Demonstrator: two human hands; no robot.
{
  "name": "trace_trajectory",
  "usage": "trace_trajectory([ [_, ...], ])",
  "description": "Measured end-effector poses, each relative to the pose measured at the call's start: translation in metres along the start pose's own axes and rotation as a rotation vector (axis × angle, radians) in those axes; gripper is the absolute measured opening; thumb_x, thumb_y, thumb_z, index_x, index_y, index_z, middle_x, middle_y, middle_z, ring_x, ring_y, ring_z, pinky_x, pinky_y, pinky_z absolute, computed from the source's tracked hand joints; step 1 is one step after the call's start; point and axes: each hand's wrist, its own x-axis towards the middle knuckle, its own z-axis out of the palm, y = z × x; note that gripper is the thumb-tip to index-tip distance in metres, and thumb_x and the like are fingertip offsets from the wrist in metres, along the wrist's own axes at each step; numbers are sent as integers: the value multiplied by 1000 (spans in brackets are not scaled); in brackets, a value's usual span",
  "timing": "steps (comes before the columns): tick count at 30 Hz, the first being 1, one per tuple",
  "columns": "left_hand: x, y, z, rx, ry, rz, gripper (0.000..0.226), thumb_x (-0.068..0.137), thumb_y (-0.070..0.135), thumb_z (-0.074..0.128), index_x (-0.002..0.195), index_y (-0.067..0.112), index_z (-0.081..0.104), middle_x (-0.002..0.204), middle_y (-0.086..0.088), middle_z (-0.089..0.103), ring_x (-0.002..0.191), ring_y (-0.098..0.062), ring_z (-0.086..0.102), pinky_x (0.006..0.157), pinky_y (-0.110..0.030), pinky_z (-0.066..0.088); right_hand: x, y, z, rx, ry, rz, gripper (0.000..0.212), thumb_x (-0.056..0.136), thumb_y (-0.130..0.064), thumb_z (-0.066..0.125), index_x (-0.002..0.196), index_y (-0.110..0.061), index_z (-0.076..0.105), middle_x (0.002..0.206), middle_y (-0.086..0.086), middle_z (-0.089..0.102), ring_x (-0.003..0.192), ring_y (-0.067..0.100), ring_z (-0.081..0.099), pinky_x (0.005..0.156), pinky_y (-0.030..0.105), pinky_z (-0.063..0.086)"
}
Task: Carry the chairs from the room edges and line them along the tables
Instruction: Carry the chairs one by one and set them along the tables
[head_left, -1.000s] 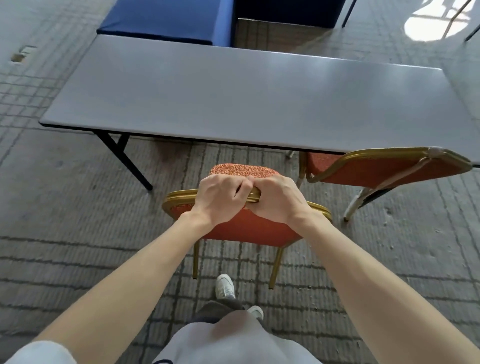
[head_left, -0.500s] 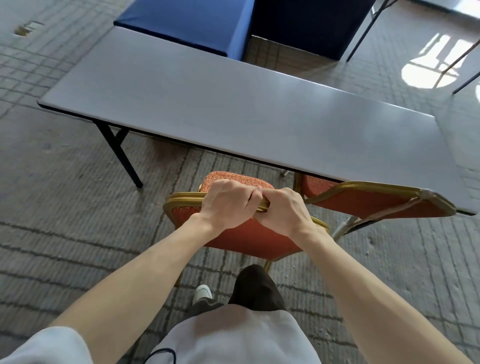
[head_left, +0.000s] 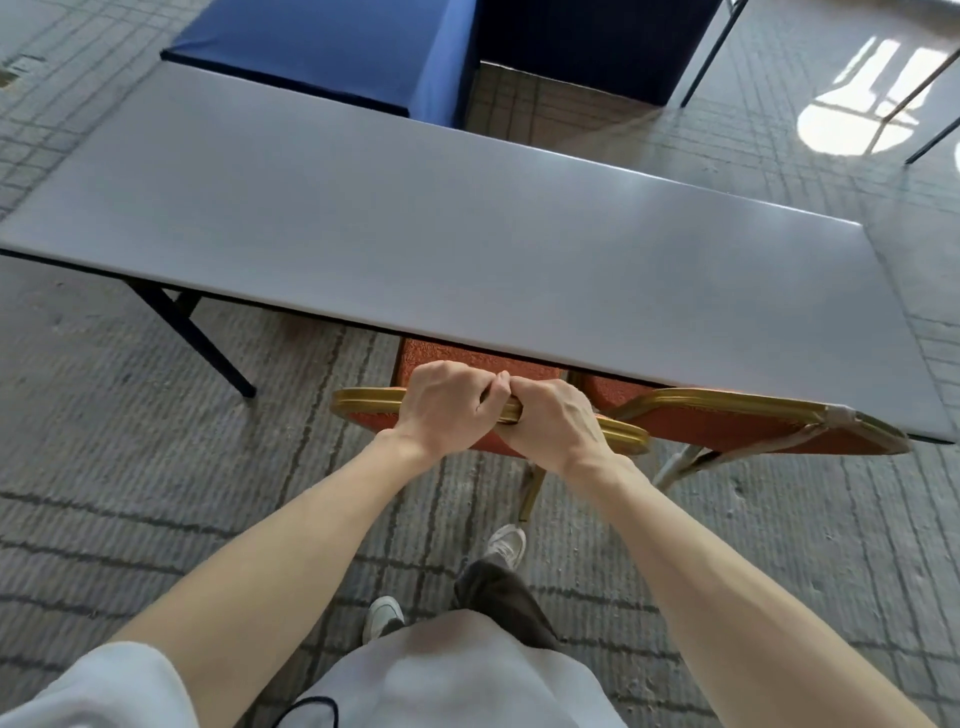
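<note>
Red-padded, gold-framed banquet chair (head_left: 363, 401) is gripped at the top rail of its backrest by both hands. Fingers of the left hand (head_left: 447, 410) and right hand (head_left: 550, 421) are curled over the rail, knuckles touching at mid-span. The central two-handed grip is judged to be chosen so the load is balanced and yaw is controlled during the push-in.

Location: chair is at the near long edge of the long grey folding table (head_left: 467, 234). Seat front is tucked under the tabletop; backrest is left outside, on the person's side. A second red-and-gold chair (head_left: 753, 428) is parked likewise just beside it on the right. Backrest ends are near; contact cannot be told.

Orientation: chair is faced toward the table, back toward the person. The rail's long axis is run left-right, roughly parallel to the table edge and the neighbour's rail.

One gold rear leg (head_left: 531, 493) is seen; floor contact cannot be confirmed. A blue-draped table (head_left: 337, 52) is set beyond the grey one.

Step is judged near complete: final alignment and release are left.
</note>
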Motion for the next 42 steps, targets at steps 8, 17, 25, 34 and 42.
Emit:
trace_trajectory([
  [8,68,2,36,43,-78,16,48,98,42,29,59,27,50,56,7,61,48,-8,48,56,-22,34,60,65,-15,-18,-138,-73,21,85,-38,60,98,-25,69,83,-4,71,73,21,63,71,32,53],
  [17,127,-10,26,-20,-85,46,49,101,37,35,54,26,48,49,11,51,46,-9,49,51,-21,32,112,77,-42,-4,-117,-62,18,84,-38,58,88,-25,69,78,-4,71,68,22,61,67,32,53],
  [25,140,-18,16,-56,-113,117,52,102,35,36,51,27,35,47,10,41,47,-11,44,53,-26,32,121,72,-39,-13,-49,-25,13,80,-36,61,82,-25,68,71,-5,69,66,23,61,63,29,49],
  [34,122,-18,30,-41,-87,139,52,101,38,31,58,21,55,55,5,59,49,-12,52,55,-26,46,101,71,-24,45,61,14,13,80,-27,59,76,-23,70,61,-5,65,52,18,44,57,25,36],
  [42,109,-43,50,-61,-157,84,49,101,37,37,62,21,62,58,6,63,50,-9,50,55,-23,35,101,67,6,-8,-62,-10,22,85,-38,64,103,-26,69,91,-5,74,80,23,67,71,35,54],
])
